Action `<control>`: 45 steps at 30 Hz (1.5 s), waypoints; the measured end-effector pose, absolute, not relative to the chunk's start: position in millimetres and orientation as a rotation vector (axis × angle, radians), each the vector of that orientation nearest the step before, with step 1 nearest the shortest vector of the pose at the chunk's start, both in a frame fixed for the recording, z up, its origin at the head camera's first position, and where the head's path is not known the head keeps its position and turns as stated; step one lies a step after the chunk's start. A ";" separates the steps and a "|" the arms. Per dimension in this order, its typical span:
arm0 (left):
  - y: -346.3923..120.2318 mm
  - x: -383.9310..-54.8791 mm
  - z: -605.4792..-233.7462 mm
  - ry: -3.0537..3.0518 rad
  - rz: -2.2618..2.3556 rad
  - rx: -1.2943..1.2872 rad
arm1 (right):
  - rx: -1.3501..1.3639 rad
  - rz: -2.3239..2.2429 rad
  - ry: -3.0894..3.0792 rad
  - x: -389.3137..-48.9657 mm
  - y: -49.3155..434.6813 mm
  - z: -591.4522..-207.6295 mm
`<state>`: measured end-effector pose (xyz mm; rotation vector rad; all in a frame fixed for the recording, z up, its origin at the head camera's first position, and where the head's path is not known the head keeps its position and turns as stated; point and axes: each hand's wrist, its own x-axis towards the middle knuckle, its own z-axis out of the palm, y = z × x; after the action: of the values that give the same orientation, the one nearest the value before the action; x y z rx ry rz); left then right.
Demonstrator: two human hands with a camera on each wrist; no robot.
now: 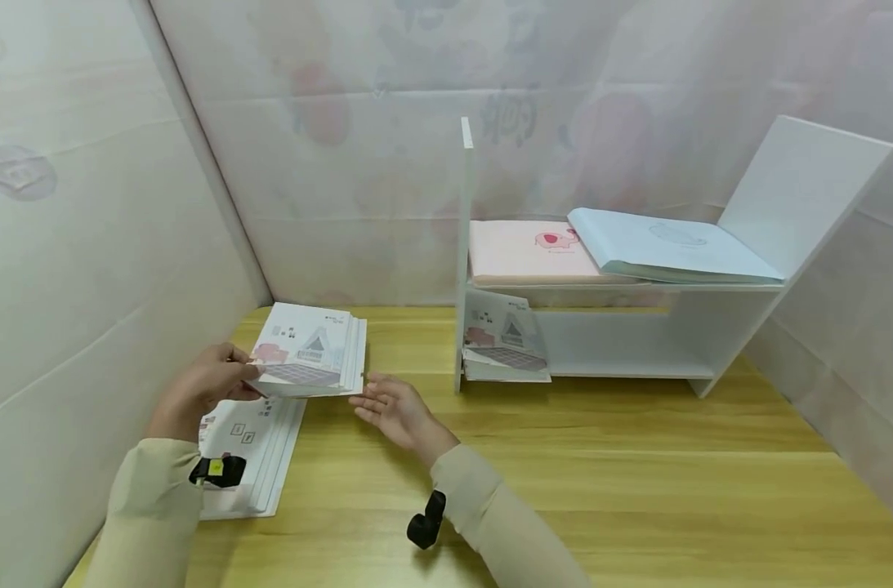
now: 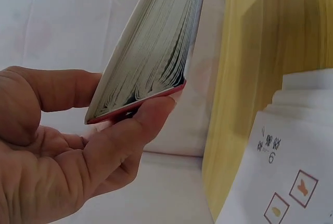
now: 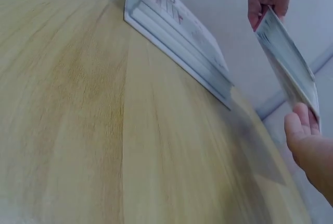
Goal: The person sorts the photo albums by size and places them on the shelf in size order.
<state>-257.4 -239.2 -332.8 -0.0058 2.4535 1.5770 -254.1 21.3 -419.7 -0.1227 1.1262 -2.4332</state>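
My left hand [image 1: 214, 380] grips a white photo album [image 1: 310, 343] by its left edge, thumb on one cover and fingers on the other. A grey tent and a pink shape are printed on its cover. The album is raised off the table, and its thick page edges face the left wrist view. At the album's right corner, my right hand [image 1: 398, 412] touches it with the fingers fairly straight. Partly hidden under my left forearm lies another white album [image 1: 270, 457], with small framed pictures on its cover.
A white shelf [image 1: 608, 367] stands on the wooden table [image 1: 600, 490] to the right. Its top board carries a pink elephant album [image 1: 520, 249] and a light blue album [image 1: 674, 241]. Another tent-print album [image 1: 505, 335] leans in the lower left compartment. Pale cloth walls surround the table.
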 end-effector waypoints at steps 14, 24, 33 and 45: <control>-223.7 -228.4 -344.0 2.409 1.670 0.097 | -0.168 -2.329 1.277 -245.1 27.2 -421.5; -206.3 -211.3 -346.9 2.332 1.663 0.211 | -0.164 -2.155 1.516 -229.7 37.0 -417.7; -192.3 -192.2 -358.3 2.242 1.728 0.249 | -0.260 -2.072 1.480 -218.2 64.8 -409.6; -179.6 -190.3 -373.4 1.964 1.937 0.302 | -0.303 -2.057 1.503 -203.1 88.9 -394.6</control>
<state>-190.3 -179.6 -373.4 0.3022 1.9638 1.9375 -203.1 88.9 -394.6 -0.3030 1.5034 -2.0569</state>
